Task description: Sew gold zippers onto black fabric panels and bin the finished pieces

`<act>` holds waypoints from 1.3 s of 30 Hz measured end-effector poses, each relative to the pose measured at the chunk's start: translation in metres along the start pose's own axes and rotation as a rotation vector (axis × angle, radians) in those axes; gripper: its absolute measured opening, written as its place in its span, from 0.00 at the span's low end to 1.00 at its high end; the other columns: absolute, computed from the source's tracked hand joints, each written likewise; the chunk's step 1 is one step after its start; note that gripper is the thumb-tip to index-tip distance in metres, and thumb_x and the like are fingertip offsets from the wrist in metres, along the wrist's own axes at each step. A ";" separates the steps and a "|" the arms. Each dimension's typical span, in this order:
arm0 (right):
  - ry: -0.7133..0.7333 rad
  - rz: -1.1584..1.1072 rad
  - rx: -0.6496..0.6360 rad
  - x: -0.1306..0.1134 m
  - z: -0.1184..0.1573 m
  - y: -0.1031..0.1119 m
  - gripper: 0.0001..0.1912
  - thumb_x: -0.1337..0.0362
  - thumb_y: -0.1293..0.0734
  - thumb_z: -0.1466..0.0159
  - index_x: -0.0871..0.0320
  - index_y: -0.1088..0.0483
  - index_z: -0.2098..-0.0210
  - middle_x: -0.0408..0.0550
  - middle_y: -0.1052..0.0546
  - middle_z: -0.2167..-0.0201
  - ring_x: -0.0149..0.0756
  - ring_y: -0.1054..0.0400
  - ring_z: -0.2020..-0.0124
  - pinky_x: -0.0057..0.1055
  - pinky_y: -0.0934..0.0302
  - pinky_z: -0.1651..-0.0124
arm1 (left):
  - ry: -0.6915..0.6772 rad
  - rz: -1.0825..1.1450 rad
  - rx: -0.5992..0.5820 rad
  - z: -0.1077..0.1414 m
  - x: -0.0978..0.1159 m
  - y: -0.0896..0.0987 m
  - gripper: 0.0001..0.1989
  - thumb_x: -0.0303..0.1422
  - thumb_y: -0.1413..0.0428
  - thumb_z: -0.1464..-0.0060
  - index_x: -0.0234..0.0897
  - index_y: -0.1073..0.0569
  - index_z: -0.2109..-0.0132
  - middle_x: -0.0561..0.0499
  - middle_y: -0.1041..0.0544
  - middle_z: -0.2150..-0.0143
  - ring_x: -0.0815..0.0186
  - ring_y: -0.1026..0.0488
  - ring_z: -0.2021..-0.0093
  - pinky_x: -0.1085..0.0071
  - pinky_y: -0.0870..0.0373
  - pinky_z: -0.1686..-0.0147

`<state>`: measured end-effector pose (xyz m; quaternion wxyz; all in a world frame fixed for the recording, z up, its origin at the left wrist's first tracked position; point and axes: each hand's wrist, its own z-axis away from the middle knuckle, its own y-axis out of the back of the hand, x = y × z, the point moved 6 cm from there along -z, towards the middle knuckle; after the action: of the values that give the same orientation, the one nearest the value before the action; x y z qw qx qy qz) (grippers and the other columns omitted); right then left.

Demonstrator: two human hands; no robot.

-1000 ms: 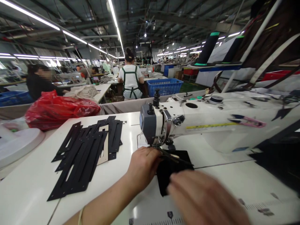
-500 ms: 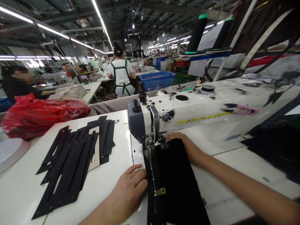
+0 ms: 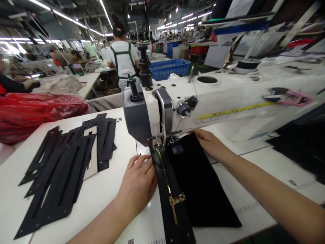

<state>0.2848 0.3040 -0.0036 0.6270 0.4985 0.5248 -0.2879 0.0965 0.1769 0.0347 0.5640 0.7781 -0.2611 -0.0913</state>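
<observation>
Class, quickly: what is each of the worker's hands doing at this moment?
Left hand: open, flat, pressing the zipper tape edge.
Right hand: open, resting on the black fabric beside the sewing machine.

The needle of the white industrial sewing machine [image 3: 228, 98] sits hidden behind its presser foot. The far end of the black zipper tape with gold teeth [image 3: 169, 189] disappears under the machine head, and its near end is cut off by the bottom edge. The fingertips of the right hand [image 3: 209, 142] are hidden under the machine arm. The red plastic bag [image 3: 30, 113] runs off the left edge. Distant workbenches are too blurred to make out.
</observation>
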 end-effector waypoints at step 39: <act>0.493 0.450 -0.150 -0.059 0.085 -0.098 0.16 0.68 0.40 0.38 0.58 0.34 0.51 0.53 0.32 0.49 0.44 0.40 0.46 0.45 0.47 0.44 | 0.272 0.184 0.187 -0.033 -0.002 0.045 0.12 0.28 0.50 0.46 0.32 0.28 0.76 0.54 0.30 0.81 0.66 0.29 0.77 0.73 0.35 0.75</act>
<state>0.2129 0.1826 0.0165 0.5639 0.6090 0.5572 0.0259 0.0960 0.1952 0.0879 0.5252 0.8051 -0.2601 0.0914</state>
